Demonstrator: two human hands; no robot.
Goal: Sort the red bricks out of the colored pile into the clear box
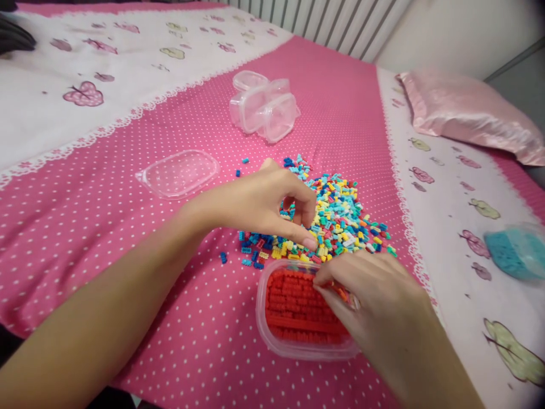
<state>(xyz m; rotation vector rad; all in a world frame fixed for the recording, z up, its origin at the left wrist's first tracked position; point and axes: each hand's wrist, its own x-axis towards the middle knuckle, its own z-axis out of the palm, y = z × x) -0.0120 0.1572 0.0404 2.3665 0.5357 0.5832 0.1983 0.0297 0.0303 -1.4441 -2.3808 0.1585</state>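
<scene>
My left hand [276,199] is over the left side of a heap of small mixed-colour plastic building bricks [340,210]. Its fingers curl in close to the thumb; whether a brick lies between them is hidden. A clear plastic container [264,335] stands in front of the heap, packed with rows of red bricks [293,301]. Above its right half, my right hand [378,301] has thumb and forefinger pinched together near the red bricks. What the pinch holds is too small to make out. This hand covers the container's right end.
A clear lid [181,173] lies left of the heap. Several clear containers [266,108] are stacked farther back. At right is a tub with turquoise contents [517,253], below a pink pillow [468,108]. Loose bricks [223,258] lie on the polka-dot bedsheet [196,341].
</scene>
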